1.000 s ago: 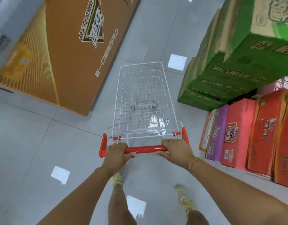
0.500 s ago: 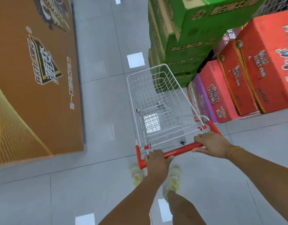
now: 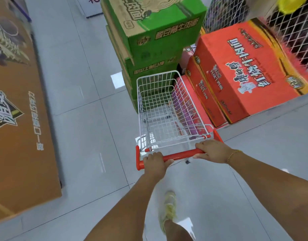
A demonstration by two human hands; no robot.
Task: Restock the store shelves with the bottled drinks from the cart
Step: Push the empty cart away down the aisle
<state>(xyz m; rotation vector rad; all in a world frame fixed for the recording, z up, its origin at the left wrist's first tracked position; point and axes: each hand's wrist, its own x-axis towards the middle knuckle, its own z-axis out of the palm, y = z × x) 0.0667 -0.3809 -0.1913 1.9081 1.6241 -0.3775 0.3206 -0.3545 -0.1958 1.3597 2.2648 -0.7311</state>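
Pushes a white wire shopping cart [image 3: 138, 101], straight ahead at 12 o'clock, by its red plastic handle bar [image 3: 182, 155]. Grips that bar with the left hand [image 3: 155, 162] curled fully round near the 9 o'clock end and the right hand [image 3: 213, 151] wrapped over it toward 3 o'clock. Shows no bottled drinks in the basket, only bare mesh.

Probably a steering step: press evenly through both palms, turn slowly, watch the cart's nose.

Noses in close to a stack of green cardboard cartons [image 3: 158, 42] at 12 o'clock, contact not discernible, with orange-red cartons [image 3: 245, 70] just beside the basket at 2 o'clock. Leaves open grey tiled floor [image 3: 89, 87] from 9 to 11 o'clock, bounded by a big brown cardboard box [image 3: 19, 145] at 9. Swing left to spare the carton corners.
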